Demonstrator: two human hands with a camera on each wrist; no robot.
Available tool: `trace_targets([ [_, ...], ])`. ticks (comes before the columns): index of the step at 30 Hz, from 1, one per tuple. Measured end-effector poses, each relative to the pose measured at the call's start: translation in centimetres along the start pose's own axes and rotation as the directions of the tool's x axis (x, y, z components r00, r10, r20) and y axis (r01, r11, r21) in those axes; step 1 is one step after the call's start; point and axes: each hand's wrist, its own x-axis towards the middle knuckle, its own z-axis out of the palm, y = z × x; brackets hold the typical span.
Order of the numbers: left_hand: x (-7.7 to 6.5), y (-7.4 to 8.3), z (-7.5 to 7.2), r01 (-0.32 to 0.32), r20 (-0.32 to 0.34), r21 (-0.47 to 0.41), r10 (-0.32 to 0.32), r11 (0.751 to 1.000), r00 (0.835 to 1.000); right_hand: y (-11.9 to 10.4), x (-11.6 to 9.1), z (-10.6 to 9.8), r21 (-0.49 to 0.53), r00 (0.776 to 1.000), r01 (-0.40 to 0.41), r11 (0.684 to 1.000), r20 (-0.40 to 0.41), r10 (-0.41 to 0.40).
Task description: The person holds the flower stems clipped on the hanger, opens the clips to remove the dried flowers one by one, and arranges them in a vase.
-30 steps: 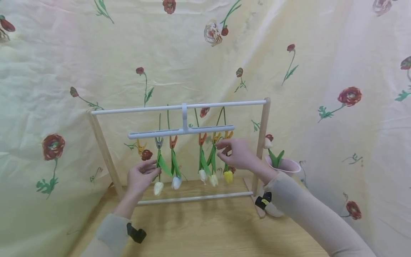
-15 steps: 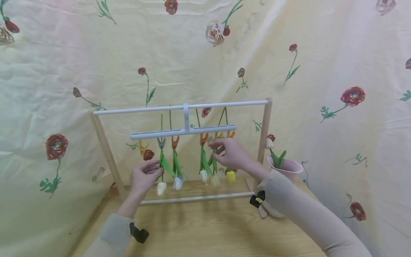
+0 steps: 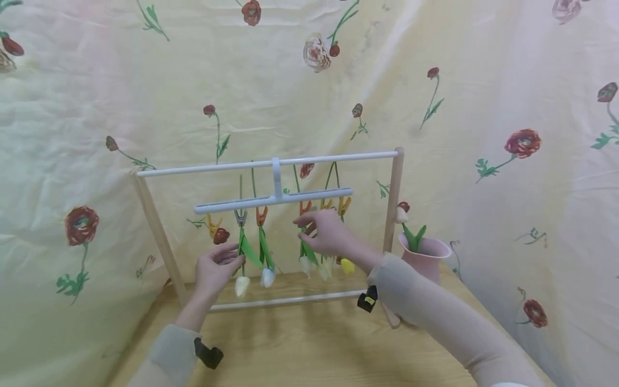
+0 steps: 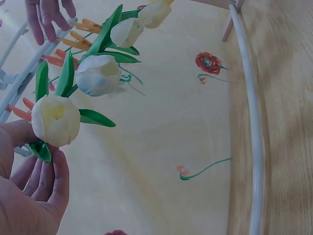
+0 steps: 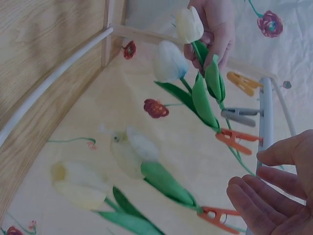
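An artificial cream tulip (image 3: 242,286) hangs upside down from a grey clip (image 3: 240,216) at the left of the white hanger (image 3: 217,206). My left hand (image 3: 217,271) pinches this tulip by its stem and leaves, thumb and fingertips just behind the bloom in the left wrist view. Beside it a white-blue tulip (image 3: 267,277) hangs from an orange clip (image 3: 261,216). My right hand (image 3: 329,232) holds nothing, its fingers loosely bent in front of another orange clip (image 3: 305,206). Past it hang pale tulips and a yellow tulip (image 3: 347,266), partly covered by that hand.
The hanger hooks over the top bar of a rack with wooden posts (image 3: 394,199) and a white lower bar (image 3: 290,299). An unused yellow clip (image 3: 211,226) hangs at its left end. A pink vase (image 3: 430,255) with a white tulip (image 3: 402,215) stands right.
My right hand has moved left along the hanger, from the yellow clips to the orange clip. My left hand keeps hold of the cream tulip.
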Motion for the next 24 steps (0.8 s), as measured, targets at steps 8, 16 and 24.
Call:
trace_targets([
  [8,-0.1,0.1,0.0,0.003,-0.005,0.0,-0.003,1.0,1.0,-1.6,1.3,1.2,-0.018,0.997,0.043,0.999,-0.062,-0.044],
  [16,0.1,0.1,0.1,-0.011,-0.01,-0.025,0.011,1.0,1.0,-2.8,2.3,2.1,0.118,0.996,0.004,0.993,-0.094,0.007],
  [24,0.0,0.0,0.3,-0.003,-0.01,-0.026,0.003,1.0,1.0,-3.7,3.2,4.4,0.194,0.989,0.029,0.98,-0.151,0.001],
])
